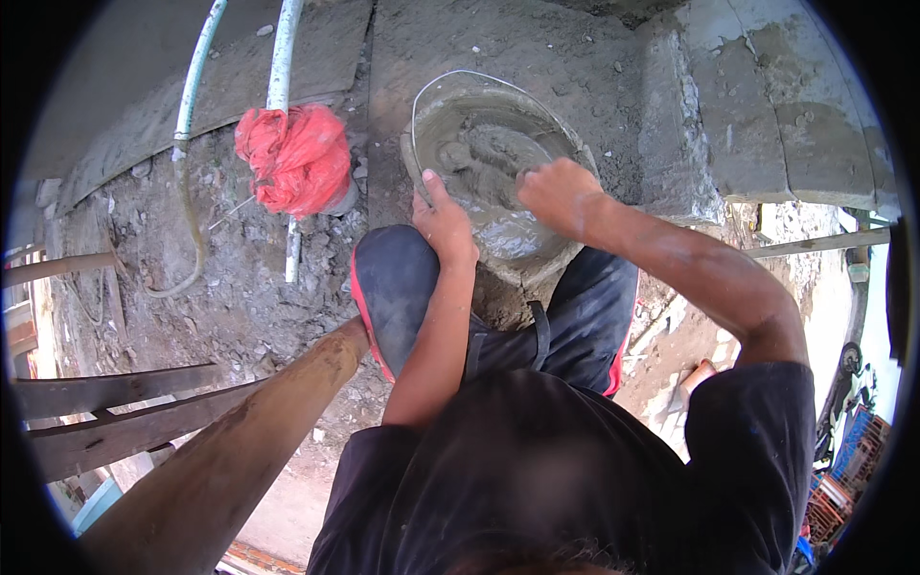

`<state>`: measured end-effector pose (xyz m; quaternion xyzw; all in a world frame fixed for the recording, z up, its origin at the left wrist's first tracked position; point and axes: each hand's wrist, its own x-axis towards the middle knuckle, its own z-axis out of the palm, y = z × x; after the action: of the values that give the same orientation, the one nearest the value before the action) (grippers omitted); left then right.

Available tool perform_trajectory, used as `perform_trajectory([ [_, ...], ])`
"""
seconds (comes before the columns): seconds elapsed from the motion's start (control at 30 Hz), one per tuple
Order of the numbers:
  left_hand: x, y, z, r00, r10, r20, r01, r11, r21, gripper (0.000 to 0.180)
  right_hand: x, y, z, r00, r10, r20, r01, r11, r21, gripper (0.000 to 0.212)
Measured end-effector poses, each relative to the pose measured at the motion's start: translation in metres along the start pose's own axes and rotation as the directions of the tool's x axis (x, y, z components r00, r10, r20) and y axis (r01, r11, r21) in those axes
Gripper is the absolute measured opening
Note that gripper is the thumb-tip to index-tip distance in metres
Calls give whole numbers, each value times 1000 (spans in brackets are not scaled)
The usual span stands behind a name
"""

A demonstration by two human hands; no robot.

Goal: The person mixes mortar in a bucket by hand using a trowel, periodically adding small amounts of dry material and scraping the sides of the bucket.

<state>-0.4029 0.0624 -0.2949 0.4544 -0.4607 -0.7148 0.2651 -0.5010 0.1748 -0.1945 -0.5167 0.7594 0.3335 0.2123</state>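
Between my knees stands a bucket (577, 142) with a thin wire handle (464, 72) lying over its far side. Wet grey mortar (508, 222) fills part of it, its surface swirled and lumpy, shiny toward the near side. My left hand (445, 226) grips the bucket's left rim, thumb uppermost. Over the right part of the mortar, my right hand (562, 197) is closed in a fist. Whatever that fist holds is hidden by the hand and the mortar.
Left of the bucket, a red plastic bag (295, 158) wraps a pale upright pipe (282, 59); a bent hose (195, 206) stands farther left. A wooden post (230, 450) slants up beside my left leg. A mortar-covered ledge (738, 115) lies at the far right.
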Motion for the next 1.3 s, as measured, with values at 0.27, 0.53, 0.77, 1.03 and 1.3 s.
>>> perform_trajectory([
  [0.27, 0, -9, -3, 999, 40, 35, -43, 997, 68, 53, -22, 25, 16, 979, 193, -60, -178, 965, 191, 26],
  [0.53, -5, -3, 1, 998, 67, 23, -67, 998, 6, 49, -18, -26, 93, 966, 192, -174, -52, 802, 595, 31],
  [0.77, -3, -4, -2, 997, 69, 28, -69, 998, 14, 49, -25, -48, 61, 989, 94, 111, -127, 194, 973, 34],
  [1.03, -2, -8, -6, 992, 6, 127, -9, 1000, 21, 54, -24, -55, 64, 976, 39, 215, -116, -741, 661, 34],
  [1.3, 0, -6, -11, 998, -13, 63, 10, 998, 55, 67, -92, 29, 5, 951, 295, -95, -208, 834, 511, 41],
])
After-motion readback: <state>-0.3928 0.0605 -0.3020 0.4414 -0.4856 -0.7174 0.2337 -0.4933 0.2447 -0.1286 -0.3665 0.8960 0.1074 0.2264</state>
